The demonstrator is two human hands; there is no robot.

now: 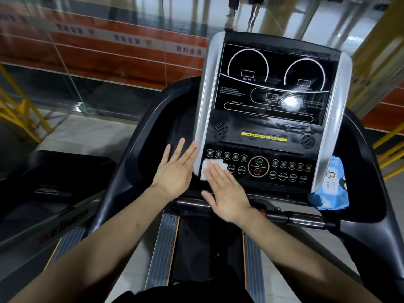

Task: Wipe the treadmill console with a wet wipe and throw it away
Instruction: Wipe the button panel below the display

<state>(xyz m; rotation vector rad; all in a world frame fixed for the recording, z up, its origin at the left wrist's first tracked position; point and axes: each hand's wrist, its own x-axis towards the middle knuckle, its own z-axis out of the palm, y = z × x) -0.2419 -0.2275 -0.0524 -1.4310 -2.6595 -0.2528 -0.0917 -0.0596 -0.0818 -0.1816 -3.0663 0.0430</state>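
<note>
Two hands reached toward the treadmill console [271, 119] in the single head view. The right hand [227, 193] lay flat with its fingers spread and extended, its fingertips pressing on a white wet wipe [209, 168] at the lower left corner of the button panel [258, 169]. That wipe sat crumpled against the panel, just beside the MODE button [231, 168] and touching the silver side trim [202, 119] of the console. The left hand [175, 171] hovered open beside it, palm facing inward, fingers straight and slightly fanned, gripping nothing; its fingertips came close to the silver trim, though whether they touched it could not be told.

Streaks and a bright glare showed on the dark display [275, 84] above the yellow label [264, 136]. A blue wipes pack [330, 189] sat tucked in the recess at the console's right edge, partly hidden behind the right silver trim. Below the console ran the handlebar [303, 219] and the dark running belt [209, 248] between grey side rails.
</note>
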